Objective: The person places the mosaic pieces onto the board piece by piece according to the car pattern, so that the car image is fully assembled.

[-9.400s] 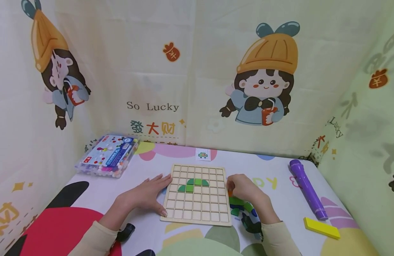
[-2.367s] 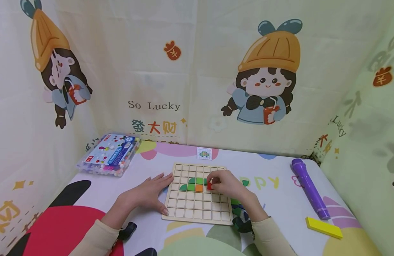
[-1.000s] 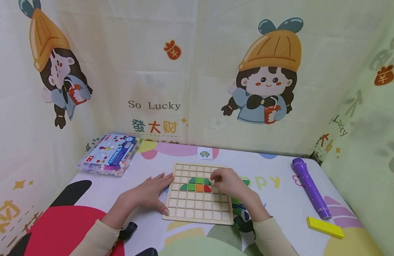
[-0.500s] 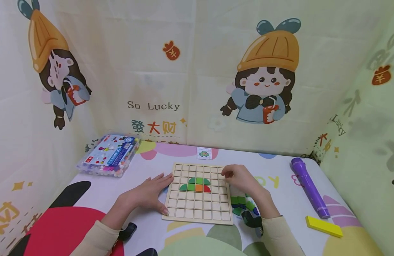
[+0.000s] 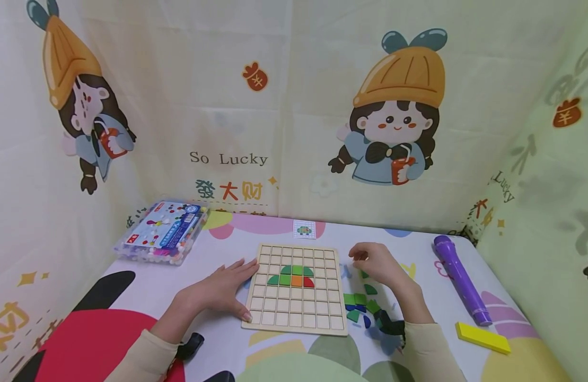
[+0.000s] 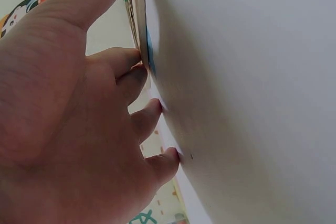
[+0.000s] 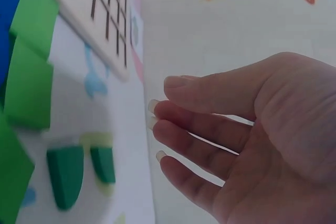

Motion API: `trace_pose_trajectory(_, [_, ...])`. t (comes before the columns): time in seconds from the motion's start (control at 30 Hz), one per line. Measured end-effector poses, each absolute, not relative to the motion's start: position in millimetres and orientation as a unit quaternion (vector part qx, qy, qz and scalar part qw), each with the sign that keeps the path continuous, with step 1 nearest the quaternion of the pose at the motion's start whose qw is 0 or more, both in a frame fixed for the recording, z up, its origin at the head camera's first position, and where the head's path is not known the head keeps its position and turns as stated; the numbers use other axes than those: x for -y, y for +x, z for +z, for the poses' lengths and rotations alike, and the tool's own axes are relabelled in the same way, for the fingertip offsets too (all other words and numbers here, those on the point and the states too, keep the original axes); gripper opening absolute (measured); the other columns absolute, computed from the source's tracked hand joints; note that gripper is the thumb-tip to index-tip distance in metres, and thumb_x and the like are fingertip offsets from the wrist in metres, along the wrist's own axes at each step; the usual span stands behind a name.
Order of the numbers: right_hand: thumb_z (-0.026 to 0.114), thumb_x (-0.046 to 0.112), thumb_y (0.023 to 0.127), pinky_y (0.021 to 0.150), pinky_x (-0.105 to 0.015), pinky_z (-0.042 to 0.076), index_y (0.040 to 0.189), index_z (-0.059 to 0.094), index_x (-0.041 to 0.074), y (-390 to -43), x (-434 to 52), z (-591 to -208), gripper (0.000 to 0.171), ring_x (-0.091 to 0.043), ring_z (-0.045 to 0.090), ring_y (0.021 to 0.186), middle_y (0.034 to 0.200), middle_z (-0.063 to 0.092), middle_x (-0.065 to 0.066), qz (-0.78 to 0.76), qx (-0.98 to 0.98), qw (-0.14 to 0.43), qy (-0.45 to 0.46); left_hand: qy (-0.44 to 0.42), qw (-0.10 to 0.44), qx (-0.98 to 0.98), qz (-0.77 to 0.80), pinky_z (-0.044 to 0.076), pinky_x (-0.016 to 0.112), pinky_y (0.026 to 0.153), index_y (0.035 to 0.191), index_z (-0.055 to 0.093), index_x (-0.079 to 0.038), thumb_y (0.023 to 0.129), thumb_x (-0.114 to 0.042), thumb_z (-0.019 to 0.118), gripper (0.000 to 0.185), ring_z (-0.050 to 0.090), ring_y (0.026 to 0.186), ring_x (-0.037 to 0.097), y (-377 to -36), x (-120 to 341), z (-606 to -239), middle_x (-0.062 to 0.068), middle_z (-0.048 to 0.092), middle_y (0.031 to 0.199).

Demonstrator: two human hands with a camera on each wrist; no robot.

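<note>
A wooden grid board [image 5: 296, 321] lies flat on the table. Green pieces [image 5: 297, 270], an orange square [image 5: 297, 280] and a red quarter-round piece [image 5: 309, 281] form a dome shape in its upper middle. My left hand [image 5: 217, 289] rests at the board's left edge, thumb and fingers spread along it. To the right of the board, my right hand [image 5: 377, 262] hovers with loosely bent fingers [image 7: 189, 140] holding nothing. Beneath and near it lie loose green square tiles [image 7: 29, 85], dark green rounded tiles [image 7: 65, 174] and blue ones [image 5: 367, 321].
Behind the board lies a small picture card [image 5: 304, 229]. A clear box of coloured parts [image 5: 162, 232] stands at the back left. On the right are a purple microphone-shaped object [image 5: 462, 280] and a yellow block [image 5: 483, 338]. Printed cloth walls [image 5: 294, 106] enclose the table.
The orange and red pieces have been set under the green ones since the oldest frame. My right hand has let go of the red piece and drawn right, off the board. The left hand stays put.
</note>
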State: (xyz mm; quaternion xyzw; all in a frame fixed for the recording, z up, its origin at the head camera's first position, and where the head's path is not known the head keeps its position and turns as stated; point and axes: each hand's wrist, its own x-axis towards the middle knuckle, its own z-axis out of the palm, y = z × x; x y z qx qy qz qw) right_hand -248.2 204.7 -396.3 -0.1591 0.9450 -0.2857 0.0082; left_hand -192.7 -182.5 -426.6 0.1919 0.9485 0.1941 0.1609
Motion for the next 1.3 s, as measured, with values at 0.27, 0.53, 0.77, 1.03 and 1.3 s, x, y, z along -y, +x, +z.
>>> trace_pose_trajectory(0.27, [0.066,0.003,0.086,0.074,-0.033,0.051,0.104,0.072,0.003,-251,-224,-406,0.019,-0.019,0.057,0.083,0.093,0.069,-0.009,-0.251,-0.959,0.028,-0.129,0.19,0.163,-0.948,0.196,0.013,0.067,0.12,0.157,0.031,-0.018,0.062,-0.06,0.086,0.117,0.013,0.156,0.032,-191,182,-426,-0.002,0.024,0.166])
trace_pose_trajectory(0.53, [0.071,0.002,0.079,0.074,-0.033,0.05,0.106,0.071,0.008,-251,-232,-412,0.028,-0.021,0.054,0.085,0.091,0.064,-0.007,-0.25,-0.961,0.078,-0.091,0.185,0.162,-0.949,0.197,0.014,0.066,0.121,0.157,0.032,-0.02,0.062,-0.059,0.087,0.116,0.013,0.156,0.03,-193,181,-428,-0.005,0.024,0.166])
trace_pose_trajectory(0.77, [0.071,0.0,0.079,0.073,-0.033,0.048,0.103,0.074,0.006,-252,-232,-416,0.025,-0.021,0.054,0.085,0.088,0.062,-0.006,-0.237,-0.963,0.083,-0.093,0.187,0.162,-0.95,0.192,0.014,0.066,0.121,0.157,0.031,-0.019,0.063,-0.06,0.086,0.117,0.013,0.156,0.031,-192,181,-426,-0.003,0.023,0.167])
trace_pose_trajectory(1.03, [0.072,-0.002,0.078,0.07,-0.031,0.047,0.09,0.07,0.008,-254,-233,-418,0.016,-0.02,0.053,0.079,0.081,0.061,-0.004,-0.241,-0.962,0.079,-0.101,0.188,0.162,-0.948,0.199,0.013,0.067,0.12,0.157,0.031,-0.016,0.063,-0.058,0.086,0.116,0.014,0.156,0.033,-190,180,-423,0.0,0.024,0.167])
trace_pose_trajectory(1.3, [0.07,-0.002,0.079,0.068,-0.03,0.044,0.086,0.062,0.009,-253,-231,-418,0.015,-0.019,0.053,0.079,0.08,0.057,-0.004,-0.273,-0.951,0.086,-0.116,0.192,0.161,-0.948,0.198,0.014,0.068,0.12,0.157,0.032,-0.016,0.064,-0.059,0.086,0.116,0.014,0.156,0.033,-190,180,-422,0.001,0.024,0.166])
